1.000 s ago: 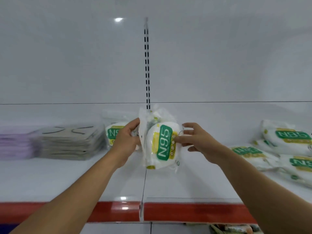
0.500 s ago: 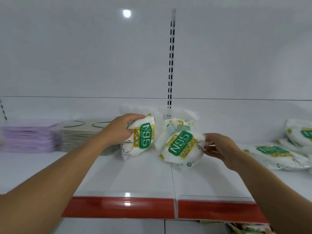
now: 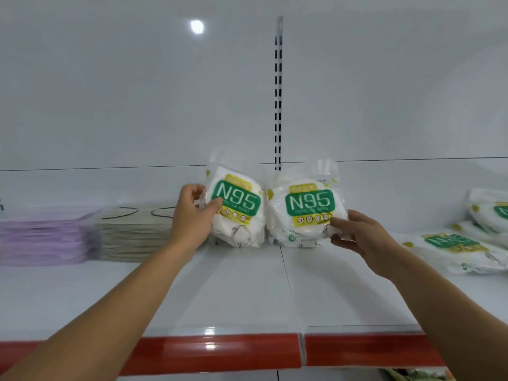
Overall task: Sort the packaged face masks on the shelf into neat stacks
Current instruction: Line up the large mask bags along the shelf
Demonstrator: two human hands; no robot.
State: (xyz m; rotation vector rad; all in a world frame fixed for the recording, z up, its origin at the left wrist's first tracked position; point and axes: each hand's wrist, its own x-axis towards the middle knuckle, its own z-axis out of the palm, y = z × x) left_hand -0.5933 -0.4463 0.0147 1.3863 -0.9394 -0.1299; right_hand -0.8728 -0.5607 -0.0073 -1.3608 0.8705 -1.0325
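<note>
Two white N95 mask packs with green labels stand upright side by side at the back of the white shelf (image 3: 247, 292). My left hand (image 3: 192, 215) grips the left pack (image 3: 236, 207) by its left edge, thumb across the label. At the lower right edge of the right pack (image 3: 305, 213), my right hand (image 3: 360, 237) pinches the wrapper. More N95 packs (image 3: 450, 248) lie loosely piled at the far right.
A flat stack of beige masks (image 3: 134, 232) sits just left of my left hand, with a stack of purple masks (image 3: 41, 237) beyond it. A slotted upright (image 3: 278, 92) runs up the back wall. The shelf's front edge is a red strip (image 3: 220, 350).
A second ago both hands held the packs bunched together in the air. Now the packs are separated and stand upright next to each other against the back of the shelf.
</note>
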